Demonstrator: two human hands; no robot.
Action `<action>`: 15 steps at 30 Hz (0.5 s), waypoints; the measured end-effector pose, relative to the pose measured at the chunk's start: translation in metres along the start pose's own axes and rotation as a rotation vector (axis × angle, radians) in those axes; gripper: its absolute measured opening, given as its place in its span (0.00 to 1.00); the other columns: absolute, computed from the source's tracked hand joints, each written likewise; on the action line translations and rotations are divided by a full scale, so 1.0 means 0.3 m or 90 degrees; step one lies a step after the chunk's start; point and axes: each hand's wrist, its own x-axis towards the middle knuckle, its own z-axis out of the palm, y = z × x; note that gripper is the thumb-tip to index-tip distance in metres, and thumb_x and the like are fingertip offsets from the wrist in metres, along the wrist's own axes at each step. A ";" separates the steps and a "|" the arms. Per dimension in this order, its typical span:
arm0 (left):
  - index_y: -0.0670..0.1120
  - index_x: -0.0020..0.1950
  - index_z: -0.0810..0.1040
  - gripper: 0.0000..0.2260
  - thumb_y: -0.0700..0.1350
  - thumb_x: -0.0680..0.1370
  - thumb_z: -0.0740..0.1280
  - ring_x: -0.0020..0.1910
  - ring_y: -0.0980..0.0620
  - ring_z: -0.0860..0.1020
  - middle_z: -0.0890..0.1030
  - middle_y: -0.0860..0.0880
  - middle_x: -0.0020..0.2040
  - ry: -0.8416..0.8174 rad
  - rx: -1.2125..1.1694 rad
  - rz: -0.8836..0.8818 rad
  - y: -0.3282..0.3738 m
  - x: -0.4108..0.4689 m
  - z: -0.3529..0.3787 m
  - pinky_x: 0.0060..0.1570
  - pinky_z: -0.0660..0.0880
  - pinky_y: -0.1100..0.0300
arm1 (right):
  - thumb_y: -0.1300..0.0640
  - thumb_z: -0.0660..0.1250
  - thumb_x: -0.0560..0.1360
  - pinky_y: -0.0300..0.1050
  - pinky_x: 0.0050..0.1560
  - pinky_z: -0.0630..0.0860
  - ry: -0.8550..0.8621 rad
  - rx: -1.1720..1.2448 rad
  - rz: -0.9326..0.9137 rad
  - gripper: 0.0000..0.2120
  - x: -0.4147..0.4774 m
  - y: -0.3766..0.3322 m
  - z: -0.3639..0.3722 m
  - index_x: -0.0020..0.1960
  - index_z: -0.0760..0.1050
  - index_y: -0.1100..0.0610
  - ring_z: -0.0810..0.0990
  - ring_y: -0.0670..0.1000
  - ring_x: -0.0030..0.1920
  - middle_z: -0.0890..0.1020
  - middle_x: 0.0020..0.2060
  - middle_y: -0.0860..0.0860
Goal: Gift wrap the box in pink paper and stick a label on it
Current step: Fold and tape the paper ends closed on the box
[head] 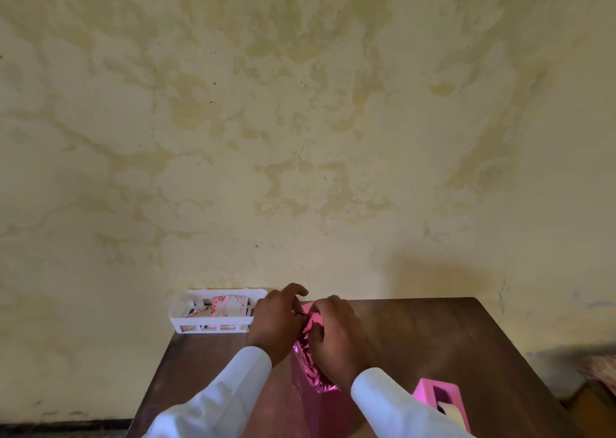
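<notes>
Lower centre: your left hand [276,325] and right hand [334,335] both pinch the pink paper [308,371], probably closing its far end over the hidden box. Tape dispenser [422,392] is within reach at lower right.

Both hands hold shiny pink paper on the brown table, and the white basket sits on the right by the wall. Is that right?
Not quite. The head view shows the basket on the left by the wall, not the right. The rest is right: the left hand and right hand hold shiny pink paper on the brown table.
</notes>
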 end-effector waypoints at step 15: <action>0.57 0.74 0.65 0.27 0.36 0.79 0.63 0.57 0.54 0.78 0.83 0.59 0.52 0.068 -0.074 0.043 -0.056 -0.114 0.030 0.57 0.75 0.55 | 0.59 0.60 0.79 0.43 0.62 0.72 -0.029 -0.069 -0.028 0.15 0.012 0.005 0.004 0.61 0.79 0.48 0.69 0.49 0.58 0.73 0.58 0.45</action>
